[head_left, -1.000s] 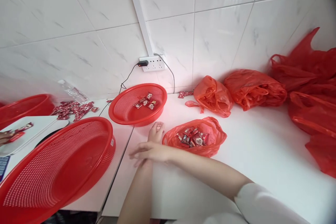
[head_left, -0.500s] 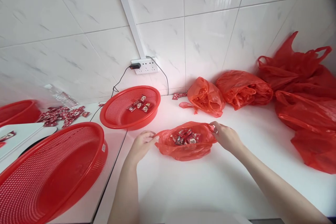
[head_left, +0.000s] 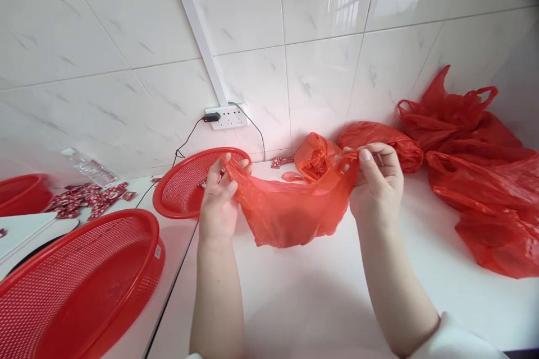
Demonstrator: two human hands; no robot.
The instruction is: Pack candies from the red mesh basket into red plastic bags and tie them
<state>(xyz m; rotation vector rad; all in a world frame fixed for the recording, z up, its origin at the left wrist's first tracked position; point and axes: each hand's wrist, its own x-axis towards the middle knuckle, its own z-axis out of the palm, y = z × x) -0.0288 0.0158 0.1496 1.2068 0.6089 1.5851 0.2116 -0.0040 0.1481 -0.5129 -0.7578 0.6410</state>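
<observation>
A thin red plastic bag (head_left: 295, 210) hangs between my hands above the white table, its upper edge stretched wide and its bottom sagging with a darker load that shows only dimly through the film. My left hand (head_left: 219, 196) pinches the bag's left top corner. The right top corner is gripped between the thumb and fingers of my right hand (head_left: 377, 179). Behind my left hand, a round red basket (head_left: 181, 185) is partly covered, with a bit of its small packets in sight.
At the left are a large red basket (head_left: 96, 286), a pile of small red packets (head_left: 90, 196) and a clear plastic bottle (head_left: 90, 167). Crumpled red bags (head_left: 471, 123) lie along the wall at the right. A power strip (head_left: 229, 116) is on the tiled wall.
Both hands have lifted the red bag off the table by its corners. Its opening, which showed the packets inside, no longer faces the camera. The view has shifted slightly.
</observation>
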